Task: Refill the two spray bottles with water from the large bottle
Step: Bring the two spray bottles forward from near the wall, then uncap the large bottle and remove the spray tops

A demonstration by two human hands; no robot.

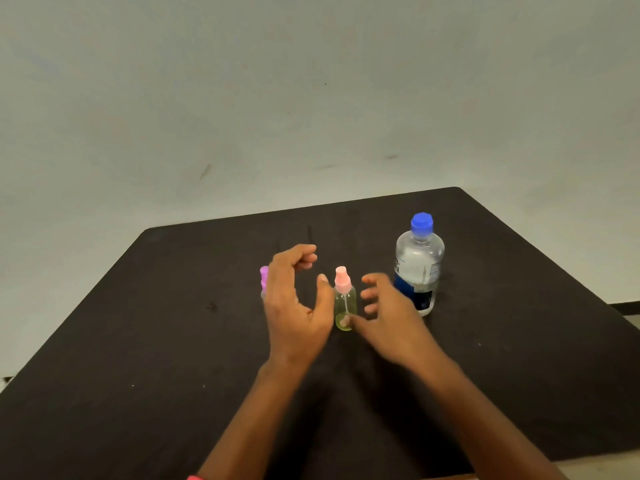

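Observation:
A small yellow-green spray bottle with a pink top stands upright on the black table. My left hand is open just left of it, fingers curled, thumb close to the bottle's shoulder. My right hand is open on its right, thumb tip at the bottle's base. A second spray bottle with a purple top stands behind my left hand, mostly hidden. The large clear water bottle with a blue cap stands upright at the right, cap on.
The table's far edge meets a plain pale wall. Its right corner edge runs down toward a strip of floor. A pink band shows at my left wrist.

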